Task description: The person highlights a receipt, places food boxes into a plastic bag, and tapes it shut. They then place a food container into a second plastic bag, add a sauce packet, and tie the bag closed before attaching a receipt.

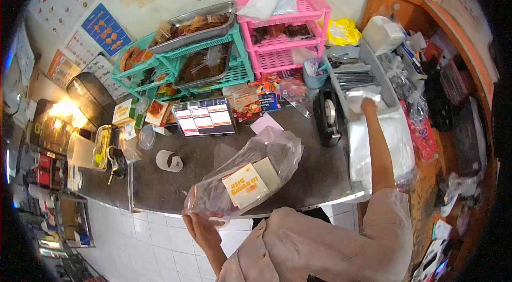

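Counter: a dark grey counter (pixel 314 175) with a small screen (pixel 204 117) standing in the middle of it.
Clear bag: a clear bag (pixel 266 148) lies in front of the screen, at the near edge of the counter, with a white and orange box (pixel 246 183) inside it.
Left hand: the left hand (pixel 201 228) is below the screen, past the counter edge, with its fingers curled around the end of the clear bag.
Right hand: the right hand (pixel 368 105) is far to the right of the screen, on white plastic in a grey bin (pixel 373 61). I cannot tell if its fingers are spread or pinching.
Racks: a green rack (pixel 234 71) with metal trays of food stands behind the screen, and a pink rack (pixel 314 37) stands to the right of that.
Tape holder: a black tape holder (pixel 326 117) sits to the right of the screen.
Wall: a white wall with picture posters (pixel 105 29), behind and left of the screen.
Door: a brown wooden door (pixel 394 2), far right of the screen.
Floor: white tiles (pixel 160 244), below the screen and the counter.
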